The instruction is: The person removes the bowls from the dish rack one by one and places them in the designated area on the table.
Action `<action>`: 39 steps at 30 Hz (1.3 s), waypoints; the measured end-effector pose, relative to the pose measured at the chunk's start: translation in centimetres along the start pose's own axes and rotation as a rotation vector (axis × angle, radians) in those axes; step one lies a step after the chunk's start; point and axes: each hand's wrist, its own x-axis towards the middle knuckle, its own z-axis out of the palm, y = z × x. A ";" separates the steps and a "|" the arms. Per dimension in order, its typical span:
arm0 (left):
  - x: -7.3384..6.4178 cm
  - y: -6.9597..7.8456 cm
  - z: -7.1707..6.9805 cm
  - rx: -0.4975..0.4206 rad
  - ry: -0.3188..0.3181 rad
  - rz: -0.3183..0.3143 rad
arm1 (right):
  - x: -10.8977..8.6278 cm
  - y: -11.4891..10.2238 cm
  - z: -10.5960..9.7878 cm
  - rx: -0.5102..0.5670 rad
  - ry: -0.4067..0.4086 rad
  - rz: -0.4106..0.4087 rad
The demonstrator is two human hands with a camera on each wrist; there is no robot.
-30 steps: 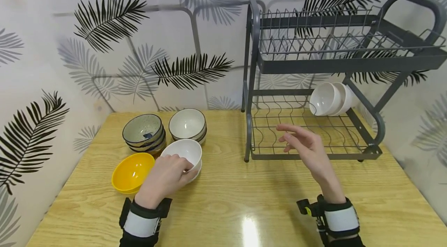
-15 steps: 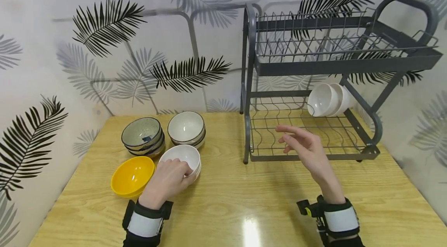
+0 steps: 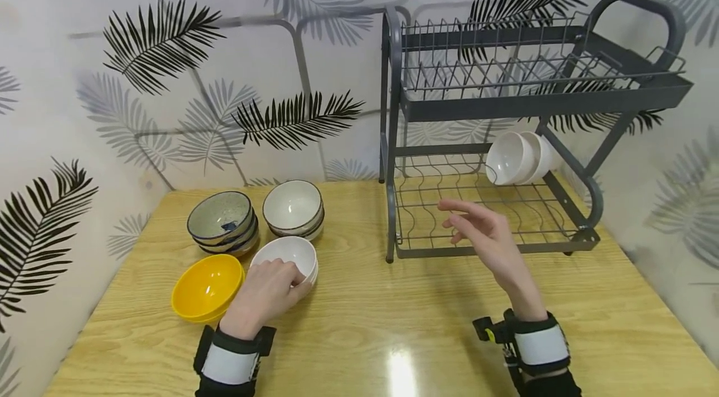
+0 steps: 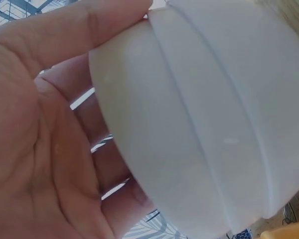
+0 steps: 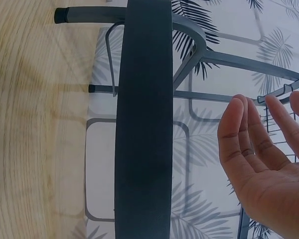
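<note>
My left hand pinches the near rim of the top white bowl in a small nested stack. In the left wrist view the thumb touches the outside of that bowl's wall, while the other fingers reach behind the rim. Two more white rims show below it. My right hand hovers in front of the rack's lower tier, fingers loosely bent, holding nothing. The right wrist view has the same hand beside the rack's dark front bar, apart from it.
A yellow bowl stack stands left of the left hand. Behind are blue-rimmed patterned bowls and brown-rimmed cream bowls. The dark two-tier dish rack stands at the right, with two white bowls tilted on its lower tier.
The top white bowl has come down from a raised position into the stack, with my left hand still on its rim. My right hand stays nearly still; the head view shifts slightly.
</note>
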 end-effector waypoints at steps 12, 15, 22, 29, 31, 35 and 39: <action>0.3 0.4 0.0 -0.026 -0.027 -0.019 | -0.3 0.1 -0.5 -0.032 0.033 0.027; 0.5 0.5 0.2 -0.029 -0.044 -0.026 | -0.4 0.1 -0.9 -0.041 0.049 0.034; 0.4 0.5 0.3 -0.022 -0.046 -0.051 | -0.1 0.4 -1.9 -0.081 0.026 0.018; 0.3 0.3 0.2 -0.039 -0.027 -0.073 | 0.3 0.9 -3.6 -0.281 0.046 0.104; 0.2 0.2 0.0 -0.053 0.006 -0.074 | 0.7 0.9 -4.4 -0.313 0.031 0.127; 0.2 0.3 -0.3 -0.073 0.173 -0.009 | 1.7 0.8 -6.3 -0.353 0.011 0.177; 0.7 0.7 -0.4 -0.070 0.337 0.081 | 3.2 1.0 -8.0 -0.434 0.025 0.270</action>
